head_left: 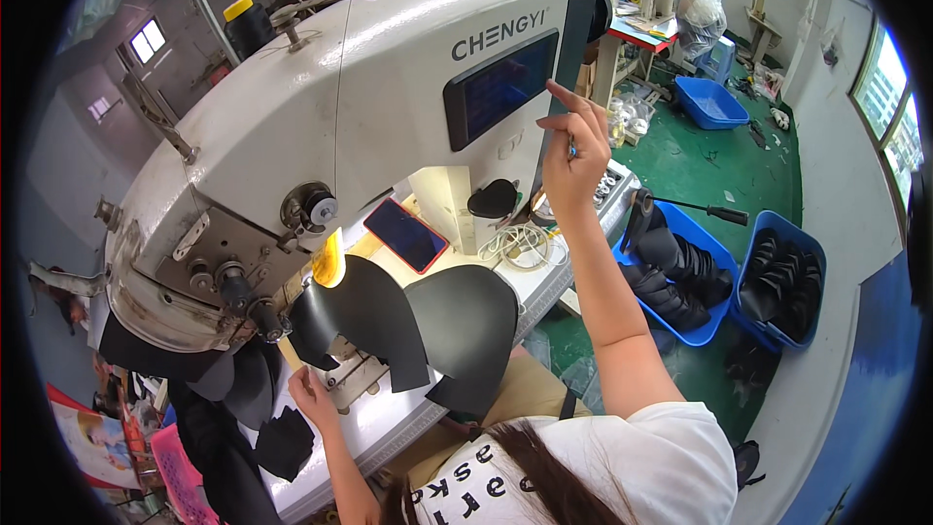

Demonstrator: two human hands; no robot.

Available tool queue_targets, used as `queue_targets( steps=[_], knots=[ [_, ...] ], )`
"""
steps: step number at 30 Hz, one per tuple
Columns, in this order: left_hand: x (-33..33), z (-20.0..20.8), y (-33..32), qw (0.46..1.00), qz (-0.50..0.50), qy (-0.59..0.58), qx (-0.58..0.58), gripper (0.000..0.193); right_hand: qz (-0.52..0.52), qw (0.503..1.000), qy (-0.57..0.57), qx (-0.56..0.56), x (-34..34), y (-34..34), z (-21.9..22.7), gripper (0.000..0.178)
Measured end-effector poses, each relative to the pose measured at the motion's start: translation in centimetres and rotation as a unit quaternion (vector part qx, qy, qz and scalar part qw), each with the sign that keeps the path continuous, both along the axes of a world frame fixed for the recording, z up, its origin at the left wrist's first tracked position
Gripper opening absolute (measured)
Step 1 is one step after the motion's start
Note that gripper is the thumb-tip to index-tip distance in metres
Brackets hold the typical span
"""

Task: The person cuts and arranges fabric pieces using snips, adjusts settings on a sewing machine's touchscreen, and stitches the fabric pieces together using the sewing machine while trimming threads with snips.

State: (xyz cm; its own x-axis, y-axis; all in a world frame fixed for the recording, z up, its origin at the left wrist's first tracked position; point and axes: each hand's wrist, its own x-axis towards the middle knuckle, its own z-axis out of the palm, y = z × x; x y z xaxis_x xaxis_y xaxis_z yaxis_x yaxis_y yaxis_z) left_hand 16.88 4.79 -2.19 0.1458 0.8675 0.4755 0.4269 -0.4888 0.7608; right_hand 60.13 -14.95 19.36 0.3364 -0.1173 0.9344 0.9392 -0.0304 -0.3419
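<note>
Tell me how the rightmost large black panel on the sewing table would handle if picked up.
The large black panel would probably flex yet hold some shape, since it curves smoothly without crumpling. It is likely light, as its edge looks thin. Its sheen suggests it might be somewhat slippery.

Table (364, 425); black pieces (465, 326), phone (406, 235), cable (520, 246)

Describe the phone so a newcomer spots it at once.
Start at the big white sewing machine and look beneath its long arm. There, just beyond the curved black pieces and left of the pale coiled cable, the phone lies flat, dark screen up. Its red edge sets it apart from those pieces and from the machine's black-framed display.
</note>
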Motion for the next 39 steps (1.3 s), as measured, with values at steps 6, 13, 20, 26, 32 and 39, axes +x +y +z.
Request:
queue_targets(
  steps=[6, 13, 20, 26, 32, 39],
  knots=[
    [-0.3, -0.3, 0.2, 1.000, -0.006, 0.023, 0.012, 0.017, -0.015, 0.998, -0.014, -0.054, 0.4, 0.5, -0.1, 0.015],
    [-0.2, 0.0, 0.1, 1.000, -0.006, 0.026, 0.012, 0.019, -0.007, 0.999, -0.019, -0.029, 0.4, 0.5, -0.3, 0.015],
    [0.0, 0.1, 0.0, 1.000, -0.009, 0.023, 0.008, 0.018, 0.014, 0.999, -0.004, -0.052, 0.5, 0.4, -0.5, 0.016],
    [0.0, 0.1, -0.1, 1.000, -0.010, 0.002, 0.028, 0.013, 0.009, 0.999, -0.019, -0.027, 0.3, 0.2, -0.3, 0.016],
    [0.2, 0.2, 0.0, 0.999, -0.010, 0.015, 0.035, 0.013, 0.013, 0.999, -0.008, -0.045, 0.3, 0.0, -0.6, 0.015],
    [0.2, 0.4, -0.1, 0.999, -0.011, 0.020, 0.031, 0.012, 0.003, 0.999, 0.004, -0.035, -0.4, -0.3, -0.6, 0.016]
  ],
)
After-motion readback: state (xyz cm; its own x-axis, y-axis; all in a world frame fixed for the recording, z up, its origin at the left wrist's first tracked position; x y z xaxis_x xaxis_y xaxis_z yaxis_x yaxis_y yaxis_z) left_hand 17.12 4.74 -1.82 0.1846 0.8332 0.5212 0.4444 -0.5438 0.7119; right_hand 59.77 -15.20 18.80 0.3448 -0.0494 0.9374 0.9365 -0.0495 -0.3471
